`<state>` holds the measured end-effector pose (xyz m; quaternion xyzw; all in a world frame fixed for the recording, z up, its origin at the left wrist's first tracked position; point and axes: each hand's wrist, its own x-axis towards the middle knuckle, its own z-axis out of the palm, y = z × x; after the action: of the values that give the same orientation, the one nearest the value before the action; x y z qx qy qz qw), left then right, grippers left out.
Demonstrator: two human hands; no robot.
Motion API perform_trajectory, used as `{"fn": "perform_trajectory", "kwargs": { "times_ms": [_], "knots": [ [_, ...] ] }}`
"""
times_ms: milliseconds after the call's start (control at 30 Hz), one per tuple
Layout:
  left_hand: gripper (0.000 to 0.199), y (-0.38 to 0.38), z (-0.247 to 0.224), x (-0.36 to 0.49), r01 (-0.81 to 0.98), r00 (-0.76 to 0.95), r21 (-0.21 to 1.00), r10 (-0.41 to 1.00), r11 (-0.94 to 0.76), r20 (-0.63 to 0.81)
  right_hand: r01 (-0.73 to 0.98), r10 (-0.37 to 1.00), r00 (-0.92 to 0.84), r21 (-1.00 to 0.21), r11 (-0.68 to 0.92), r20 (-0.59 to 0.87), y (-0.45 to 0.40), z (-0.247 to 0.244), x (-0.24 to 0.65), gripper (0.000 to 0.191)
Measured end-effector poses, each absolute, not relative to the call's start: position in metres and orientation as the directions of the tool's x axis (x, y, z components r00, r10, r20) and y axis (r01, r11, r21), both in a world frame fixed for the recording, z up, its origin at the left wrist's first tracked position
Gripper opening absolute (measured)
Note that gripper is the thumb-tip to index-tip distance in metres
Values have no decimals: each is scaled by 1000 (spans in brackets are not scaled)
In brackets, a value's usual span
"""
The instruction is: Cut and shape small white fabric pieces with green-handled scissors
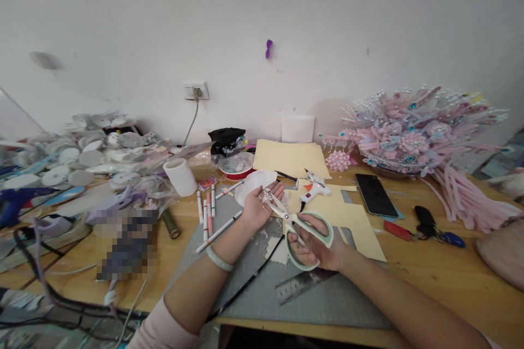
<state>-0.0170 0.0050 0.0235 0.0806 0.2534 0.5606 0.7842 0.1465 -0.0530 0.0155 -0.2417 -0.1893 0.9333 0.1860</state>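
Observation:
My left hand [258,211] is held palm up over the grey mat [249,289], its fingers apart, with small whitish bits [268,194] lying on the palm and fingers. In my right hand [313,245] are scissors [317,224] with white and green handles; the fingers pass through the loops. The blade tips point toward my left palm, at the bits. Just behind my left hand lies a translucent white sheet [254,181]. A ragged whitish scrap [277,251] and a steel ruler [301,286] are on the mat.
Markers [219,232] lie left of my left hand, beside a white roll [180,177]. Yellow card [364,229], a glue gun [317,191] and a phone [375,194] lie to the right. A pink beaded headpiece [403,136] stands at the back right. A black cord [245,282] crosses the mat.

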Motion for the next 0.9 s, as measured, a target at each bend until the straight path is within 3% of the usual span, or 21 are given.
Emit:
{"fn": "perform_trajectory", "kwargs": {
  "times_ms": [267, 533, 900],
  "knots": [
    [43, 6, 20, -19, -857, 269, 389, 937, 339, -223, -228, 401, -827, -418, -879, -394, -51, 15, 145, 51],
    [44, 7, 21, -20, -875, 240, 361, 936, 324, -256, -198, 368, -851, -420, -886, -375, -48, 13, 147, 50],
    [45, 7, 20, -18, -846, 237, 417, 935, 332, -263, -249, 457, -764, -446, -860, -456, -50, 20, 144, 48]
  ]
}}
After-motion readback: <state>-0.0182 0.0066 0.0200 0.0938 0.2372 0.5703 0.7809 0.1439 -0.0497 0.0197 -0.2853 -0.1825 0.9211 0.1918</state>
